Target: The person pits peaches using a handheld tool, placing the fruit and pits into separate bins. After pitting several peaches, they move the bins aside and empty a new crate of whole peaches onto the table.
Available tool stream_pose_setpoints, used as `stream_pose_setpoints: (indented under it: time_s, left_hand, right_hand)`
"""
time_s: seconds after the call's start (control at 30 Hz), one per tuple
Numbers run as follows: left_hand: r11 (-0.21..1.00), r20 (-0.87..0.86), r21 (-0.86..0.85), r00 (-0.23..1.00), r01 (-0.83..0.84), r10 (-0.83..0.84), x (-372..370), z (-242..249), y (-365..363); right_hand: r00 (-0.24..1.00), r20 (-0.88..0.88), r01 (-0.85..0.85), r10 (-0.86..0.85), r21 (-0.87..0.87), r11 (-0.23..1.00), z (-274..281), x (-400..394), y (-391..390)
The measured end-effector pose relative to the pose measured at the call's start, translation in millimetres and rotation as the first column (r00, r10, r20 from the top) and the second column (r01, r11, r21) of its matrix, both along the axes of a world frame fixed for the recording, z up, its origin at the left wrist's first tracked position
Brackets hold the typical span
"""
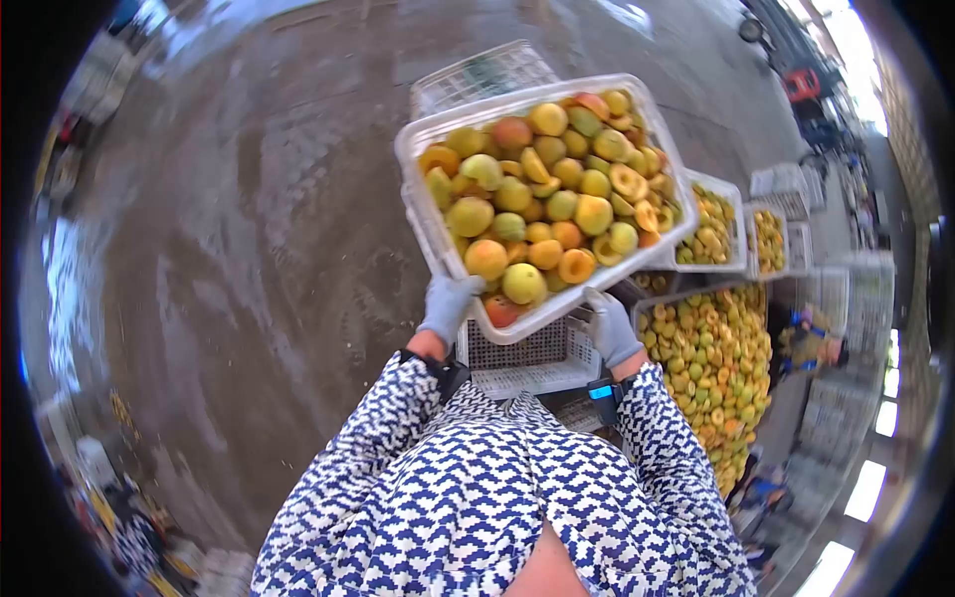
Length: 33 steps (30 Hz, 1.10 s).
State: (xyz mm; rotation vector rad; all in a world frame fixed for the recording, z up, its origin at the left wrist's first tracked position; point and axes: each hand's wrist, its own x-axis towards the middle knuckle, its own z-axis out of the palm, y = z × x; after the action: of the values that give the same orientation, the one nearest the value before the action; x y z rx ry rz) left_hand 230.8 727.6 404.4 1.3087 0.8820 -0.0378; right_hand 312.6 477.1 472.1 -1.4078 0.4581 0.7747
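Note:
A white plastic crate (416,214), heaped with yellow, green and orange peaches (512,194), is tilted in front of my body. Several of the peaches are halved, their hollow centers showing. At the crate's near left corner, my gloved left hand (450,306) is closed on the rim. My gloved right hand (610,326) grips the near edge further right, its fingertips partly hidden by the rim. Below the crate, between my hands, stands a perforated white crate (537,376) with bare mesh visible inside.
Right of me lies a large heap of peaches (711,368). Smaller crates of peaches (738,224) stand beyond it. Another white crate (482,72) sits behind the held one. A person (811,343) is at the far right. Wet concrete floor (269,219) spreads to the left.

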Motion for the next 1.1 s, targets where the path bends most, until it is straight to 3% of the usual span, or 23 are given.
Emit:
stream_pose_setpoints:
  time_s: [0.03,0.07,0.1,0.13,0.2,0.23,0.3,0.33,0.37,0.4,0.47,0.53,0.6,0.67,0.73,0.8,0.9,0.97,1.0,1.07,1.1]
  left_hand:
    - [0.996,0.098,-0.009,0.992,-0.083,0.084,-1,-10,-2]
    - [0.991,0.15,-0.041,0.98,-0.126,0.131,0,-11,-3]
    - [0.986,0.16,-0.125,0.978,-0.114,0.133,1,-2,-2]
    - [0.984,0.226,-0.136,0.963,-0.117,0.146,1,6,-4]
    - [0.976,0.28,-0.189,0.948,-0.103,0.155,-2,9,-6]
    - [0.976,0.299,-0.197,0.943,-0.092,0.149,11,-8,-26]
    - [0.983,0.328,-0.166,0.935,-0.081,0.132,-3,11,-29]
    - [0.978,0.332,-0.188,0.931,-0.094,0.153,-10,12,-34]
    - [0.971,0.329,-0.208,0.926,-0.119,0.184,-20,7,-39]
    - [0.956,0.166,-0.104,0.943,-0.276,0.29,-33,3,-46]
    - [0.845,-0.077,0.089,0.842,-0.528,0.534,-48,-39,-64]
    - [0.911,-0.287,0.021,0.871,-0.411,0.399,-80,-76,-72]
    - [0.962,-0.42,0.041,0.869,-0.269,0.261,-75,-70,-145]
    - [0.99,-0.268,0.067,0.958,0.124,-0.102,-59,-39,-225]
    - [0.899,-0.177,0.016,0.886,0.437,-0.428,-34,-37,-273]
    - [0.784,-0.219,0.116,0.786,0.61,-0.579,-21,-28,-309]
    - [0.807,-0.263,0.085,0.794,0.585,-0.548,-11,-10,-330]
    - [0.82,-0.267,0.082,0.805,0.566,-0.529,-10,-25,-324]
    - [0.822,-0.294,0.111,0.809,0.558,-0.509,-16,-33,-312]
    - [0.832,-0.319,0.111,0.812,0.544,-0.488,-28,-51,-297]
    - [0.837,-0.324,0.08,0.808,0.541,-0.492,-33,-62,-289]
  right_hand:
    - [0.611,0.524,-0.371,0.594,-0.473,0.799,-38,-6,-32]
    - [0.883,0.346,-0.222,0.316,-0.284,0.933,-12,-18,-25]
    - [0.996,0.084,-0.007,0.016,-0.108,0.994,12,-27,-15]
    - [0.995,0.098,0.043,-0.034,-0.087,0.995,11,-34,-32]
    - [0.986,0.125,-0.078,0.108,-0.223,0.972,4,-55,-65]
    - [0.991,0.126,-0.027,0.053,-0.2,0.98,-20,-49,-107]
    - [0.844,0.412,-0.092,0.344,-0.519,0.85,-35,-80,-161]
    - [0.887,0.374,-0.056,0.272,-0.496,0.867,-23,-89,-186]
    - [0.837,0.478,0.028,0.265,-0.521,0.853,-25,-102,-217]
    - [0.843,0.48,0.076,0.24,-0.55,0.832,-26,-115,-248]
    - [0.837,0.495,0.166,0.231,-0.634,0.755,-76,-135,-315]
    - [0.873,0.482,0.272,0.076,-0.609,0.745,-97,-177,-366]
    - [0.925,0.376,0.295,-0.062,-0.605,0.739,-100,-212,-407]
    - [0.942,0.309,0.292,-0.128,-0.575,0.764,-99,-241,-436]
    - [0.959,0.23,0.272,-0.164,-0.594,0.757,-126,-262,-452]
    - [0.954,0.25,0.289,-0.168,-0.603,0.743,-125,-281,-462]
    - [0.949,0.288,0.295,-0.129,-0.667,0.684,-121,-310,-466]
    - [0.91,0.18,0.413,-0.374,-0.484,0.772,-132,-312,-462]
    - [0.907,0.179,0.419,-0.382,-0.491,0.763,-136,-316,-461]
    - [0.963,0.27,0.206,-0.014,-0.697,0.687,-149,-345,-459]
    - [0.961,0.272,0.239,-0.055,-0.708,0.664,-150,-354,-453]
